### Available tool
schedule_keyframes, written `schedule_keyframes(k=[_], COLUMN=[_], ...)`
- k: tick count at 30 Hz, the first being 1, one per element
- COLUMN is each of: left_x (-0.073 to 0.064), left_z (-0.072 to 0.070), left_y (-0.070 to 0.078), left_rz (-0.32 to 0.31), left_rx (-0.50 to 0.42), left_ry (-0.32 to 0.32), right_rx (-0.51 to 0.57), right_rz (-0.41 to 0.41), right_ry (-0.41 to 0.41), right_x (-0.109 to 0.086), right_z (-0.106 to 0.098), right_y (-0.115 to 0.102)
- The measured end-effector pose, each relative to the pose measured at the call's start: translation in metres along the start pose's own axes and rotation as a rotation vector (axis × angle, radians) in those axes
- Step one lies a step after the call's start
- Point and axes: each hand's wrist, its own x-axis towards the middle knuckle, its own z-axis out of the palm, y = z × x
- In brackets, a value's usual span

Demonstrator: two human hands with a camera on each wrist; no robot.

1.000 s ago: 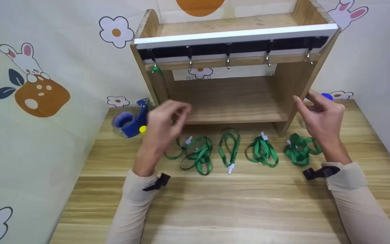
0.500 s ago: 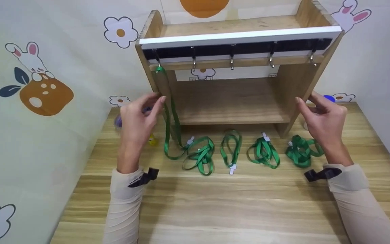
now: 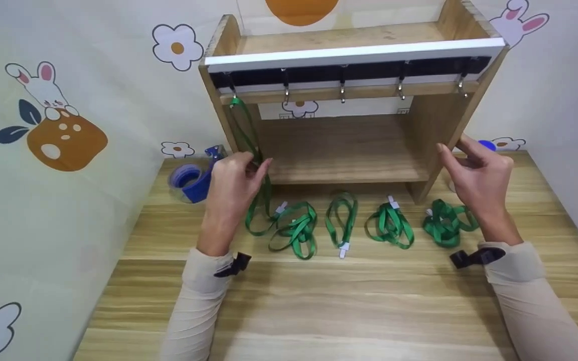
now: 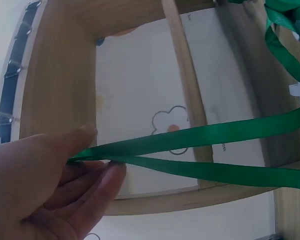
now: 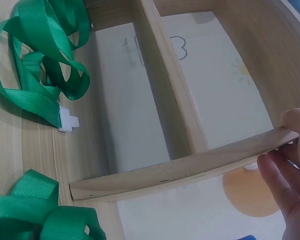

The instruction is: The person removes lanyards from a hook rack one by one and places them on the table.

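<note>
A green lanyard (image 3: pixel 240 106) hangs from the leftmost hook (image 3: pixel 233 90) of the wooden shelf (image 3: pixel 344 150), its lower loop reaching the table. My left hand (image 3: pixel 230 188) pinches its strap partway down; in the left wrist view, two lengths of green strap (image 4: pixel 205 136) run out from between the thumb and fingers. My right hand (image 3: pixel 484 175) grips the edge of the shelf's right side panel, with thumb and fingers on either side of the board (image 5: pixel 190 167) in the right wrist view. More folded green lanyards (image 3: pixel 391 223) with white clips lie in a row before the shelf.
Several bare metal hooks (image 3: pixel 342 93) line the dark strip on the shelf front. A blue tape dispenser (image 3: pixel 196 185) stands left of the shelf on the wooden table (image 3: pixel 319 311). Patterned sheeting (image 3: pixel 118 210) rises behind and at the sides.
My left hand swung left past the hanging lanyard, then came back right, and now pinches its strap. The right hand stays on the side panel.
</note>
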Motion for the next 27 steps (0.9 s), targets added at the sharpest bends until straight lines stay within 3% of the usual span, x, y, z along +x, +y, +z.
schedule_keyframes(k=[5, 11, 14, 17, 23, 27], left_x=[-0.001, -0.001, -0.001, -0.001, -0.001, -0.001], left_z=[-0.009, -0.032, -0.044, -0.054, -0.062, -0.068], left_y=[0.000, -0.003, -0.004, -0.004, -0.004, -0.008], left_rz=[-0.024, 0.010, 0.027, 0.030, 0.031, 0.086], left_rx=[0.050, -0.077, -0.107, -0.095, -0.132, -0.199], left_ry=[0.061, 0.269, 0.328, 0.300, 0.172, 0.116], right_rx=[-0.017, -0.027, -0.022, -0.019, 0.003, 0.008], right_rz=[0.018, 0.028, 0.029, 0.033, 0.017, 0.010], right_ry=[-0.006, -0.009, -0.008, -0.005, 0.004, 0.004], right_x=[0.001, 0.001, 0.001, 0.001, 0.000, 0.000], right_z=[0.002, 0.003, 0.003, 0.002, 0.001, 0.001], right_y=[0.005, 0.008, 0.008, 0.006, 0.000, -0.003])
